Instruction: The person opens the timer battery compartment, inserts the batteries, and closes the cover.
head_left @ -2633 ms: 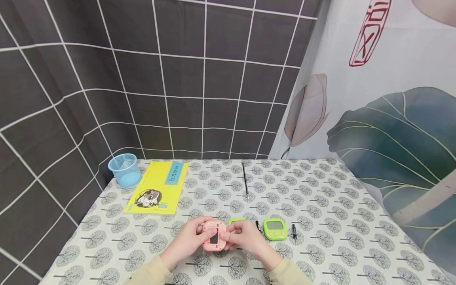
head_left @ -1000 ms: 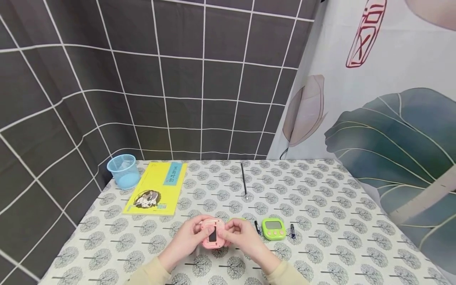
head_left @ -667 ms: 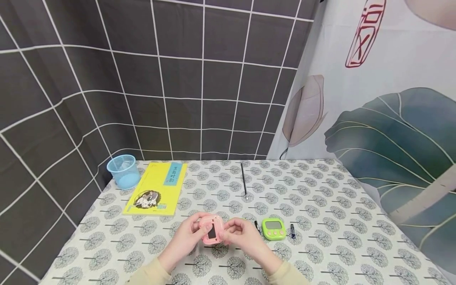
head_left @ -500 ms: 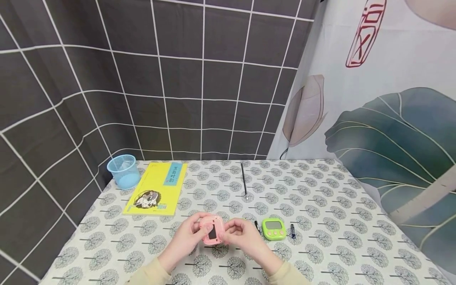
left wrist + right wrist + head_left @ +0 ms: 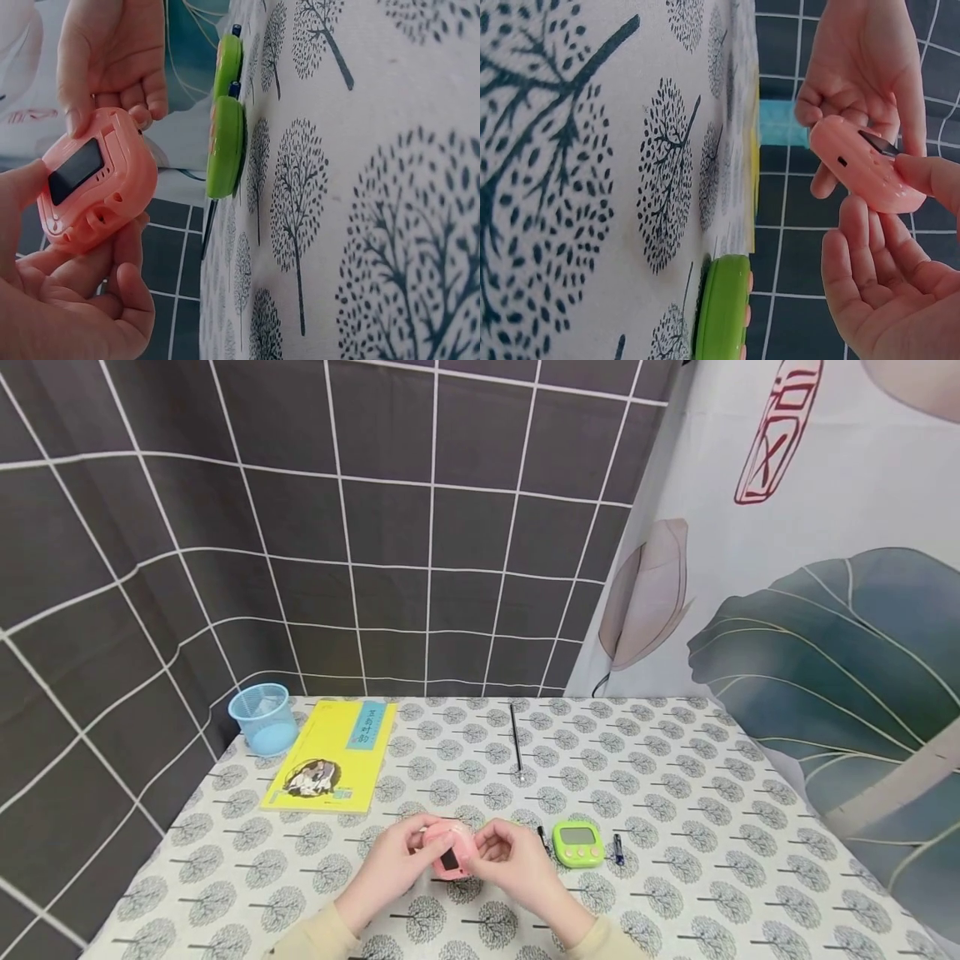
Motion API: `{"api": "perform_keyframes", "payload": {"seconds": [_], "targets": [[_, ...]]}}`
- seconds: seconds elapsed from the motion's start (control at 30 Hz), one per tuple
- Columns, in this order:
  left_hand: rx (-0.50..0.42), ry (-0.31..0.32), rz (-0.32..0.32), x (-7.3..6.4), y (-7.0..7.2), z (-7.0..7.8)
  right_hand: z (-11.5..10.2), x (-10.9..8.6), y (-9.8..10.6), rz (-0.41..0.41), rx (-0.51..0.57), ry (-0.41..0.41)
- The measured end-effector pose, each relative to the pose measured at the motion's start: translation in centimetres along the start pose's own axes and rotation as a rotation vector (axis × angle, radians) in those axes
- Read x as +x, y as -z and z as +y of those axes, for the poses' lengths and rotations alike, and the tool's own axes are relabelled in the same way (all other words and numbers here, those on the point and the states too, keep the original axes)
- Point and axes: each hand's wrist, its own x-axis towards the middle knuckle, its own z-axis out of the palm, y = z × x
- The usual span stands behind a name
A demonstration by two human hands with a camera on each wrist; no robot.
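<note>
A pink digital timer (image 5: 452, 853) is held over the cloth by both hands, tilted, with a black rectangular patch on the face turned up. My left hand (image 5: 395, 864) grips its left side, thumb on that face and fingers underneath. From the other side my right hand (image 5: 519, 865) pinches the edge between thumb and fingers. In the left wrist view, small slots and a screw hole show on the pink timer (image 5: 97, 180). To the right lies a green timer (image 5: 578, 844); another green timer (image 5: 225, 146) is mostly behind my right hand in the head view.
Small dark batteries lie beside the green timers, one battery (image 5: 618, 850) to the right and one battery (image 5: 543, 837) between them. Farther back are a thin black rod (image 5: 516, 739), a yellow book (image 5: 330, 760) and a blue mesh basket (image 5: 264, 722). A grid-patterned curtain (image 5: 390, 593) hangs behind.
The pink timer has turned and tipped in the hands, so less of its slotted face shows in the head view. Both hands stay on it; the green timers have not moved.
</note>
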Motion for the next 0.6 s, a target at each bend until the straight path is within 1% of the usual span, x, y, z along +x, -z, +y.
{"api": "perform_keyframes", "payload": {"seconds": [0.07,0.2,0.3,0.43,0.6], "targets": [[0.046,-0.003,0.013,0.01,-0.04,0.08,-0.07,-0.06,-0.08,0.011,-0.019,0.021],[0.166,-0.048,0.063,-0.02,-0.07,0.27,-0.25,-0.17,-0.26,0.043,-0.073,0.08],[0.231,-0.073,0.088,-0.08,-0.08,0.39,-0.34,-0.3,-0.41,0.08,-0.138,0.148],[0.267,-0.043,0.089,-0.17,-0.01,0.43,-0.35,-0.39,-0.69,0.142,-0.241,0.25],[0.27,-0.005,0.076,-0.2,0.09,0.39,-0.41,-0.42,-1.03,0.194,-0.351,0.349]]}}
